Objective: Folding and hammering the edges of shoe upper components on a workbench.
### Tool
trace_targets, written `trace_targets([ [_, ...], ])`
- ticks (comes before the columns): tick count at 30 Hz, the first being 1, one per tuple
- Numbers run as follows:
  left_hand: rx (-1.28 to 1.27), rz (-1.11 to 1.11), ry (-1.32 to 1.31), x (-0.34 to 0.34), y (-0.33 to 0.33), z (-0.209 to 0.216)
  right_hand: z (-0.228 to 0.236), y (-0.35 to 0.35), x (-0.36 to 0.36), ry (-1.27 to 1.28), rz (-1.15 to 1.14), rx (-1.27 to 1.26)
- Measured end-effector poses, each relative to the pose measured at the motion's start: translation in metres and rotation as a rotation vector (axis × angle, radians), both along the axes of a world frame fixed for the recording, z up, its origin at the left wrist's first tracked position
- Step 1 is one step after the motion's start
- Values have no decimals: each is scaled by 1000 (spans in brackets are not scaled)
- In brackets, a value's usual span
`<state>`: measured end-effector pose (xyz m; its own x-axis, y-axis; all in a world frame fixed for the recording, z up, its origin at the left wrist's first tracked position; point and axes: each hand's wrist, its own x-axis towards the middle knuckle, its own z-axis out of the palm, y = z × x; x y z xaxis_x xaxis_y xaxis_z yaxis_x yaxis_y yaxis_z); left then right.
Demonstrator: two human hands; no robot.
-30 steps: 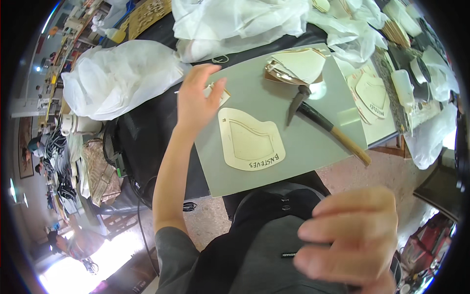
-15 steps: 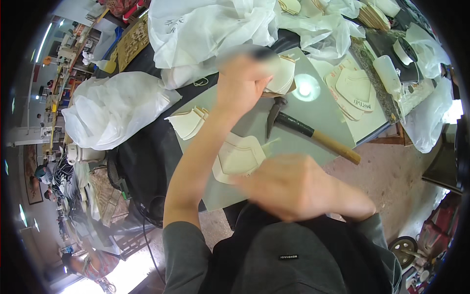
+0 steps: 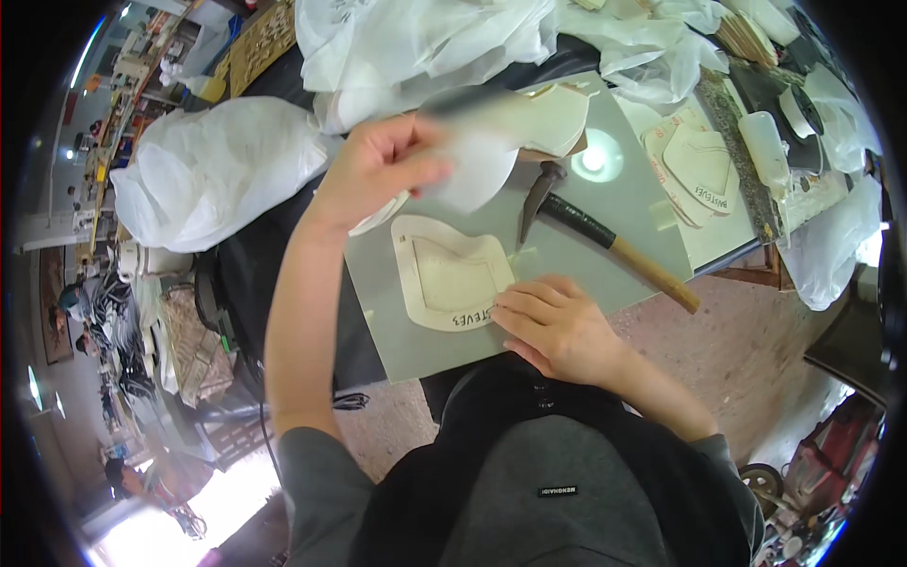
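Note:
My left hand (image 3: 383, 170) is raised over the left part of the grey board (image 3: 619, 288). Between its fingers and thumb is a white curved sheet piece (image 3: 482, 170), smeared by motion. Flat on the board below lies a cream template (image 3: 413, 283) with a cut-out window and dark lettering along its lower edge. My right hand (image 3: 557, 326) rests with fingers laid flat on the template's lower right corner. A hammer (image 3: 614, 241) with a wooden handle lies to the right. At the board's far side sits a stack of similar cream pieces (image 3: 557, 123), partly covered by a blurred shape.
White plastic bags (image 3: 222, 175) bulge at the left and far side of the table. More templates (image 3: 694, 170) lie at the right, near a white bottle (image 3: 763, 149) and a spool (image 3: 801, 111). Other people are in the background at far left.
My left hand has moved left from the stack, now with a white piece in it. My right hand has come down onto the template's corner. The view has shifted slightly.

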<state>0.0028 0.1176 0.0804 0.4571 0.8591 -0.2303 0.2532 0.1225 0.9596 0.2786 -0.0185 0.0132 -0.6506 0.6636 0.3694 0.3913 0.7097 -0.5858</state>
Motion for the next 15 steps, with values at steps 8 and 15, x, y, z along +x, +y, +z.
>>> trace_targets([
  [8, -203, -237, 279, -31, -68, -42, -14, 26, 14, -79, 66, 19],
  [15, -137, -403, 225, -11, -57, -36, -8, 17, 7, -64, 18, 77],
])
